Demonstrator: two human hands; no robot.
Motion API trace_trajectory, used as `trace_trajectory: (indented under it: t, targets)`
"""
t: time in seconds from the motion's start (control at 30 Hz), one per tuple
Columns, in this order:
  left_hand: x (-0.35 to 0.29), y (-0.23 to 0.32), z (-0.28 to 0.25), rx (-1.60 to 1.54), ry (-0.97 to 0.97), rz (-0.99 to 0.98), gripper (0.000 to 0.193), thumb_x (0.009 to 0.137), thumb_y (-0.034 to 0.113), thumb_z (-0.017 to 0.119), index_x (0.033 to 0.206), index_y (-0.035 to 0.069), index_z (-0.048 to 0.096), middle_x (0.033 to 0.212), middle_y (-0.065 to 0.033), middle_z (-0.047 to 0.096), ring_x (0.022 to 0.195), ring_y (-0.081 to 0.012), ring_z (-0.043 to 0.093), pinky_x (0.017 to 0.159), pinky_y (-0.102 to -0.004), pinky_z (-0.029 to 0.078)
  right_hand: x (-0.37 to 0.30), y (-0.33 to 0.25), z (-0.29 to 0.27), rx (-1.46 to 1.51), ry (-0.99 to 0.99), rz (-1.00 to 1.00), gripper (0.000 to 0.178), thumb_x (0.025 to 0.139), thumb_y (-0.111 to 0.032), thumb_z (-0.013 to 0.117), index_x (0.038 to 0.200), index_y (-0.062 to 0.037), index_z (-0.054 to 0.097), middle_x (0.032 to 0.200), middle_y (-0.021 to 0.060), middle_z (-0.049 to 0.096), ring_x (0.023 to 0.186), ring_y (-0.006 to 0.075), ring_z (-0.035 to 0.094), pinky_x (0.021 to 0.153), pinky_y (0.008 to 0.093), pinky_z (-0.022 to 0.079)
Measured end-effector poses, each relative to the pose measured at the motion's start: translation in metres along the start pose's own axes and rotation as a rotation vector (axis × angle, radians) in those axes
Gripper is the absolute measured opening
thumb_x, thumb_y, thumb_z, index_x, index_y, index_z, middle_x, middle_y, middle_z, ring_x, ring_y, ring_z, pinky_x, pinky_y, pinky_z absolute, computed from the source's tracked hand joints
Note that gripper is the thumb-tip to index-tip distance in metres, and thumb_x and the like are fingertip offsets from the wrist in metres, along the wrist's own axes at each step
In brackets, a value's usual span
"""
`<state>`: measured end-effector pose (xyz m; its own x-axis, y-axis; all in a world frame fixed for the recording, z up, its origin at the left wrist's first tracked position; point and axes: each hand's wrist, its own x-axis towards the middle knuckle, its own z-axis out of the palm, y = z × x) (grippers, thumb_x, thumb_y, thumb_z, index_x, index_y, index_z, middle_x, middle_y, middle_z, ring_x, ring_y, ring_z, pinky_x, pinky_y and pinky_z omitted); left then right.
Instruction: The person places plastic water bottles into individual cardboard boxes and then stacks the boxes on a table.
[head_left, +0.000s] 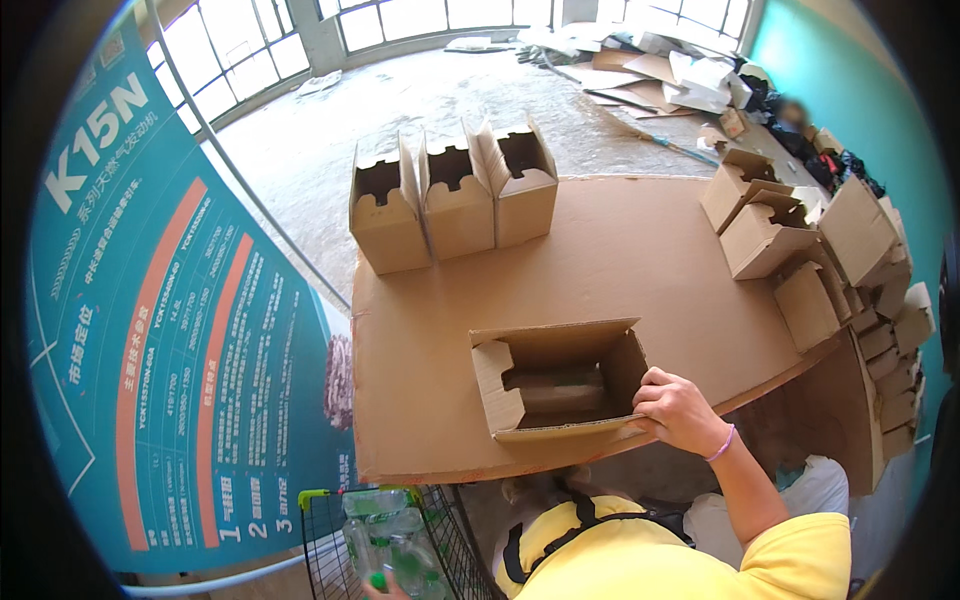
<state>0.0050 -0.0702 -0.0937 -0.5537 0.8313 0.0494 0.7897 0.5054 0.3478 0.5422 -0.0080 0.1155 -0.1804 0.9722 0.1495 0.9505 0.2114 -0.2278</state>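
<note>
An open cardboard box (pixel 490 385) stands on the cardboard-covered table (pixel 600 255) close to me, with a clear plastic bottle (pixel 560 390) apparently lying inside. My right hand (pixel 675 402) is closed around the box's near right corner, thumb and fingers pinching the wall. Low at the left, my left hand (pixel 386 590) reaches into a wire cart (pixel 435 520) of clear plastic bottles. Its fingers are at the green cap of one bottle (pixel 358 545) and seem closed on it; most of that hand lies outside the picture.
Three upright open boxes (pixel 455 205) line the table's far left edge. More boxes (pixel 765 235) crowd the right edge, with a stack (pixel 890 340) beyond. A teal banner (pixel 180 330) stands at left. Flattened cardboard (pixel 640 75) lies on the floor behind.
</note>
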Motion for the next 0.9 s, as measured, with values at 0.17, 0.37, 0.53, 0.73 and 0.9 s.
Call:
trace_trajectory:
  t: [0.17,0.37,0.53,0.73,0.9]
  targets:
    - [0.075,0.116,-0.118,-0.438,0.726,0.443,0.060,0.088,0.044,0.068,0.115,-0.008,0.059,0.100,-0.0221,0.065,0.091,-0.0311,0.064,0.080,-0.0383,0.051,-0.009,0.009,0.004,0.039,0.023,-0.076,0.012,0.073,-0.016,0.075,0.070,-0.0072,0.066,0.076,0.0006,0.062,0.086,0.0188,0.056,0.076,0.0307,0.051]
    - [0.089,0.268,-0.218,-1.016,0.422,0.753,0.063,0.089,0.049,0.060,0.119,-0.006,0.053,0.115,-0.0237,0.062,0.105,-0.0397,0.063,0.087,-0.0490,0.055,-0.008,0.009,0.011,0.088,0.114,-0.140,0.013,0.074,-0.018,0.075,0.071,-0.0084,0.067,0.079,0.0011,0.062,0.087,0.0193,0.056,0.076,0.0326,0.051]
    - [0.028,0.445,-0.182,-0.781,-0.254,1.288,0.048,0.076,0.041,0.079,0.105,0.004,0.065,0.097,-0.0141,0.073,0.087,-0.0206,0.072,0.074,-0.0300,0.057,-0.020,0.023,0.019,0.122,0.152,-0.104,0.014,0.074,-0.019,0.075,0.073,-0.0084,0.067,0.083,0.0013,0.064,0.089,0.0204,0.058,0.075,0.0337,0.052]
    - [-0.017,0.522,-0.114,-0.142,-0.780,1.763,0.035,0.079,0.023,0.077,0.103,0.002,0.061,0.084,-0.0161,0.068,0.077,-0.0324,0.068,0.069,-0.0377,0.055,-0.018,0.031,0.019,0.225,0.223,-0.122,0.010,0.073,-0.016,0.072,0.070,-0.0089,0.065,0.078,0.0005,0.060,0.091,0.0178,0.055,0.076,0.0315,0.050]
    - [-0.054,0.538,-0.030,0.517,-1.035,2.040,0.012,0.076,0.008,0.070,0.080,-0.002,0.064,0.077,-0.0224,0.066,0.078,-0.0392,0.066,0.069,-0.0446,0.053,-0.017,0.034,0.025,0.230,0.248,-0.156,0.005,0.072,-0.013,0.065,0.069,-0.0099,0.066,0.078,-0.0007,0.059,0.093,0.0169,0.054,0.075,0.0306,0.049]
